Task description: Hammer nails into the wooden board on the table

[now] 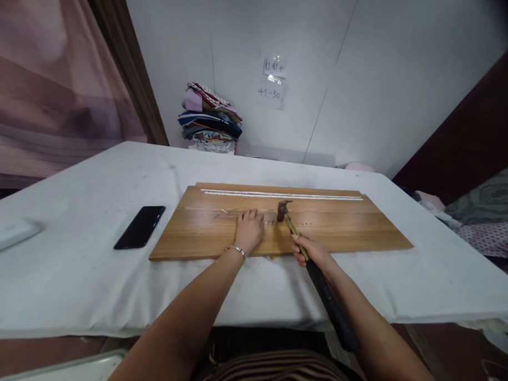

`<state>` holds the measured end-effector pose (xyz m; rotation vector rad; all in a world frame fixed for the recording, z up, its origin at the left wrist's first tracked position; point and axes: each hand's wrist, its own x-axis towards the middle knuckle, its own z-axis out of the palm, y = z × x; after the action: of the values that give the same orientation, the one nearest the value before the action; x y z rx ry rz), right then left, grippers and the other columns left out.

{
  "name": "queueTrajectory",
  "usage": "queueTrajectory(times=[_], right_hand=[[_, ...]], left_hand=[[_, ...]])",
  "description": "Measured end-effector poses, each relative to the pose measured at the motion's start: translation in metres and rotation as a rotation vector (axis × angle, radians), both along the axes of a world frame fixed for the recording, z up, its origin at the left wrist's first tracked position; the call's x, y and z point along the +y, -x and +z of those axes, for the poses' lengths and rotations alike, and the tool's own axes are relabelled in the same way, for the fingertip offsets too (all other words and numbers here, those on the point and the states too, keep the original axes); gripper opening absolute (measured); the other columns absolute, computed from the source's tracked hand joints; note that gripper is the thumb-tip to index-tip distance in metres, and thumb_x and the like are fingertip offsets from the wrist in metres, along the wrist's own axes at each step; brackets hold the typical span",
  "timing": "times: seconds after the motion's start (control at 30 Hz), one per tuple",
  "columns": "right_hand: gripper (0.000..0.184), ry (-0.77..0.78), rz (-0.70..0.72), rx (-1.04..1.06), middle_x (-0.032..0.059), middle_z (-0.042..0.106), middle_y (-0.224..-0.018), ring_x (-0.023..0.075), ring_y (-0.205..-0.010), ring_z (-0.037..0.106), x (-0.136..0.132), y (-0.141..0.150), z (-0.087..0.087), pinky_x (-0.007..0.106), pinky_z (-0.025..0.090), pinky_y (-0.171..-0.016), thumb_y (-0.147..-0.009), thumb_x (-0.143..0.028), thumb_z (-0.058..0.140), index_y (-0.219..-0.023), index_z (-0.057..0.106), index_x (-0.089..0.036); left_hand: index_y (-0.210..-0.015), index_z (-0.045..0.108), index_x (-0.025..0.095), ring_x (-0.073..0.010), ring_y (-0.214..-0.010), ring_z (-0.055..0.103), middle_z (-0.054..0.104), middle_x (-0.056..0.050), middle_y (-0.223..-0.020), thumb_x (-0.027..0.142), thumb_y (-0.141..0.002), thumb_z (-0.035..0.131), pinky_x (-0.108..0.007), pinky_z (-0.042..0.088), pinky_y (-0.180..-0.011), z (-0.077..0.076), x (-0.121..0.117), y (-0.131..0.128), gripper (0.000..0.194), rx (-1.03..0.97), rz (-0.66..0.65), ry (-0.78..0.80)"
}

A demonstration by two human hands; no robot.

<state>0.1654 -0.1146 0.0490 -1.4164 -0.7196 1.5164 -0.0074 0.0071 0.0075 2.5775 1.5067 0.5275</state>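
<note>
A wooden board (338, 215) lies on the white-covered table. My right hand (312, 250) is closed around the neck of a claw hammer (295, 229), well up from its black grip. The hammer's rusty head is over the middle of the board, beside a row of small nails (272, 222) standing in the wood. More dark nail heads (305, 223) continue the row to the right. My left hand (250, 230) rests on the board left of the row, fingers forward and slightly apart. Several loose nails (223, 212) lie just beyond its fingertips to the left.
Two white measuring strips (279, 195) run along the board's far side. A black phone (140, 228) lies on the table (85, 263) to the left. Folded clothes (212, 119) are stacked by the wall, and a white object (11, 235) sits at the left edge.
</note>
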Motion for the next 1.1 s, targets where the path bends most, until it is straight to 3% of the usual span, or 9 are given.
queueTrajectory(times=[0.43,1.1], right_hand=[[0.053,-0.017,0.003,-0.007,-0.0126,0.048,-0.053,0.0051,-0.035,0.037,-0.0010,0.0000,0.0008,0.021,0.024,-0.036,-0.060,-0.054,0.083,-0.081,0.044,-0.025],[0.046,0.010,0.001,0.004,-0.0117,0.049,-0.054,0.0059,-0.037,0.038,-0.0036,-0.0008,0.0001,0.020,0.023,-0.037,-0.068,-0.051,0.081,-0.089,0.050,-0.024]], left_hand=[[-0.118,0.072,0.021,-0.0297,-0.128,0.053,0.066,-0.013,-0.134,0.025,-0.102,0.042,-0.048,0.036,-0.110,-0.0048,0.0017,-0.0008,0.034,-0.023,-0.007,-0.026],[-0.119,0.071,0.020,-0.0294,-0.129,0.053,0.065,-0.014,-0.138,0.025,-0.103,0.041,-0.047,0.036,-0.110,0.0014,-0.0003,-0.0001,0.034,-0.003,-0.011,-0.007]])
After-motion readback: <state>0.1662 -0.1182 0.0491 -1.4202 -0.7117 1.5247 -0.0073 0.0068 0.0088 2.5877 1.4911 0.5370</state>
